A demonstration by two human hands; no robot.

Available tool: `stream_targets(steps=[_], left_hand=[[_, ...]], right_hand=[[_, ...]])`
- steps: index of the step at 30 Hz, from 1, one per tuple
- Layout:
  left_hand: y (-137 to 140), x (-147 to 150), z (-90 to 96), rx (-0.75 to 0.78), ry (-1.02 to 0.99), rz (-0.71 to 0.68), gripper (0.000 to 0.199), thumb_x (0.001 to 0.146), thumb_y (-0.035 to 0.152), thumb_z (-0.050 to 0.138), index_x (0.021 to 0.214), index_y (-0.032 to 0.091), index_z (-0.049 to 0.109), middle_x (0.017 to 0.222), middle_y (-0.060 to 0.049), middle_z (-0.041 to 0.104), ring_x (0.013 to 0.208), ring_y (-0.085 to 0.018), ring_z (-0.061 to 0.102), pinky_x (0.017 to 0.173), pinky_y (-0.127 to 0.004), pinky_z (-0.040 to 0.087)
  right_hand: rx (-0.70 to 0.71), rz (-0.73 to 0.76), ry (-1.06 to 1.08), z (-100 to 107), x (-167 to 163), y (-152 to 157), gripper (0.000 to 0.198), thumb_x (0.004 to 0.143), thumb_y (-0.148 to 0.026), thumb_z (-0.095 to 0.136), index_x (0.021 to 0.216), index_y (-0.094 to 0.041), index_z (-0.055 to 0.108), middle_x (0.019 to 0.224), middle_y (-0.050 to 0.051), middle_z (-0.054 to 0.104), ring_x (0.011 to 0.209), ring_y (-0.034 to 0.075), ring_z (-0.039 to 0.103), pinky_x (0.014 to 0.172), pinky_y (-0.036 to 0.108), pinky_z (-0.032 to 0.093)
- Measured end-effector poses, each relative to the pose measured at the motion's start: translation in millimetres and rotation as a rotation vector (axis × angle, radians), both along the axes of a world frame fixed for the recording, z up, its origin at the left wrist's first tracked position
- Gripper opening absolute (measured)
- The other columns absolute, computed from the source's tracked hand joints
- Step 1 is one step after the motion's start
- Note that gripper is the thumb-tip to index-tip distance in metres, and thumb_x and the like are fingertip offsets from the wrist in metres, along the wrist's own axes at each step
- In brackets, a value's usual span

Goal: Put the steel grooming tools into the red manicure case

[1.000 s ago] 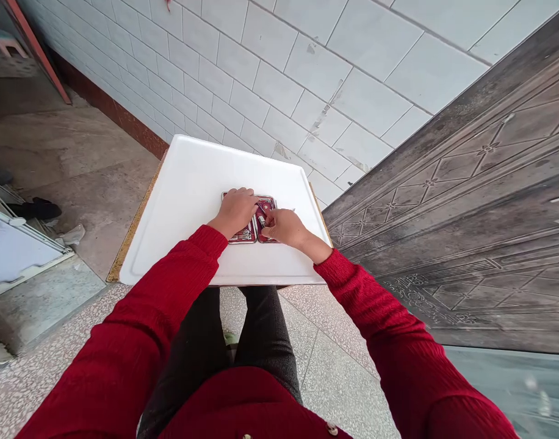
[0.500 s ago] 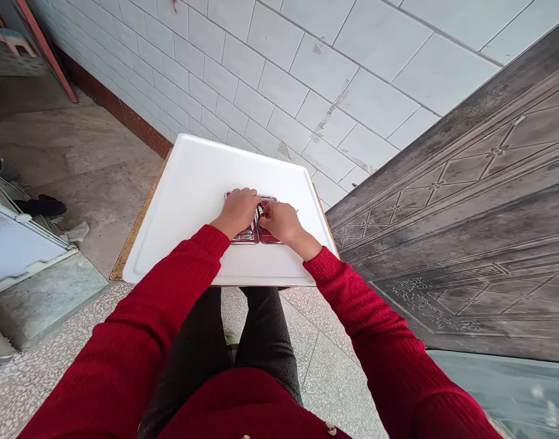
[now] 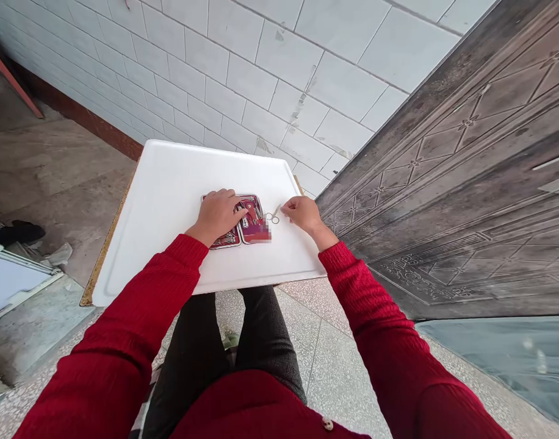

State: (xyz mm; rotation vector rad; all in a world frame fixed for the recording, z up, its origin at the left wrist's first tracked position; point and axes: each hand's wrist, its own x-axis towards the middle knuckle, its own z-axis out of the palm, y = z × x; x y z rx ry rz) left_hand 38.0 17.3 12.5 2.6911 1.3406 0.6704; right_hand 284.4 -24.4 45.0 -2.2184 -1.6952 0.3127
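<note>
A manicure kit (image 3: 256, 235) with a red lining lies open on the white board, several small metal tools in its two halves. My left hand (image 3: 219, 213) rests over its left half with the fingers spread, the thumb reaching across to the right half. Just right of the kit is a small pair of scissors (image 3: 274, 218), finger rings toward the kit. At their far end, my right hand (image 3: 301, 213) is closed in a pinch. Whether the fingertips grip the scissors' end or another small thing is hidden.
The white board (image 3: 165, 244) sits on a stand with a brown edge. A white tiled wall (image 3: 243, 73) rises behind it. A grey patterned door panel (image 3: 421, 164) stands close on the right. Left, a white-panelled rack (image 3: 14, 283) is on the floor.
My right hand has moved right, from the kit's right half to beside the scissors. That half now shows more. My left hand stays on the kit. The view has shifted right.
</note>
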Motion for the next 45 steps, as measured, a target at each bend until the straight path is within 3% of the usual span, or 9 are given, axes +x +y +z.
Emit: stream_targets(steps=[5, 9, 15, 24, 29, 34, 40, 45], left_hand=[[0, 0, 1.4, -0.018, -0.014, 0.003, 0.025, 0.100, 0.037, 0.059, 0.110, 0.022, 0.075, 0.113, -0.009, 0.073, 0.112, -0.030, 0.064, 0.096, -0.046, 0.048], [1, 0, 0.3, -0.009, -0.005, -0.002, 0.026, 0.100, 0.037, 0.058, 0.110, 0.021, 0.075, 0.114, -0.009, 0.073, 0.111, -0.030, 0.064, 0.097, -0.047, 0.048], [0, 1, 1.2, -0.006, -0.014, -0.010, 0.025, 0.100, 0.037, 0.058, 0.109, 0.022, 0.075, 0.114, -0.009, 0.073, 0.111, -0.030, 0.064, 0.097, -0.047, 0.048], [-1, 1, 2.1, -0.027, -0.007, 0.000, 0.025, 0.100, 0.037, 0.058, 0.107, 0.021, 0.075, 0.113, -0.010, 0.072, 0.110, -0.031, 0.064, 0.096, -0.047, 0.048], [0, 1, 1.6, -0.033, -0.011, 0.000, 0.025, 0.100, 0.037, 0.058, 0.109, 0.021, 0.075, 0.114, -0.010, 0.072, 0.111, -0.030, 0.063, 0.097, -0.047, 0.048], [0, 1, 1.5, -0.038, -0.023, -0.004, 0.027, 0.099, 0.036, 0.057, 0.112, 0.022, 0.075, 0.115, -0.010, 0.072, 0.112, -0.032, 0.063, 0.097, -0.049, 0.048], [3, 0, -0.7, -0.022, -0.009, -0.017, 0.028, 0.100, 0.038, 0.056, 0.112, 0.023, 0.076, 0.116, -0.010, 0.072, 0.112, -0.031, 0.063, 0.098, -0.050, 0.048], [4, 0, -0.4, -0.015, -0.015, -0.013, 0.026, 0.100, 0.039, 0.057, 0.111, 0.024, 0.076, 0.115, -0.009, 0.073, 0.111, -0.031, 0.064, 0.097, -0.048, 0.048]], right_hand=[[-0.113, 0.066, -0.085, -2, -11, -1, 0.015, 0.090, -0.029, 0.073, 0.081, -0.018, 0.077, 0.074, 0.002, 0.075, 0.071, 0.015, 0.066, 0.063, 0.025, 0.039], [-0.198, 0.102, -0.130, 3, -21, 2, 0.008, 0.086, -0.023, 0.076, 0.079, -0.018, 0.078, 0.078, 0.004, 0.077, 0.070, 0.015, 0.066, 0.060, 0.025, 0.038], [-0.309, 0.138, -0.067, 10, -17, 7, 0.011, 0.085, -0.016, 0.075, 0.074, -0.017, 0.076, 0.058, 0.000, 0.068, 0.060, 0.014, 0.063, 0.060, 0.024, 0.043], [-0.298, 0.240, -0.142, 12, -15, -2, 0.014, 0.087, -0.016, 0.074, 0.073, -0.018, 0.073, 0.061, -0.001, 0.068, 0.060, 0.013, 0.061, 0.062, 0.025, 0.041], [-0.196, 0.322, -0.207, 3, -4, -5, 0.005, 0.087, -0.016, 0.072, 0.082, -0.018, 0.072, 0.080, 0.002, 0.074, 0.072, 0.015, 0.061, 0.065, 0.026, 0.037], [-0.088, 0.374, -0.173, -5, 10, -6, 0.007, 0.086, -0.013, 0.067, 0.090, -0.018, 0.071, 0.083, 0.001, 0.072, 0.072, 0.015, 0.057, 0.068, 0.026, 0.037], [-0.115, 0.431, -0.210, 1, 11, 5, 0.013, 0.085, -0.008, 0.066, 0.091, -0.017, 0.074, 0.093, 0.004, 0.074, 0.080, 0.016, 0.061, 0.071, 0.025, 0.039], [-0.083, 0.354, -0.314, 4, 6, 2, 0.021, 0.091, -0.008, 0.061, 0.098, -0.017, 0.078, 0.108, 0.008, 0.077, 0.091, 0.019, 0.066, 0.073, 0.026, 0.039]])
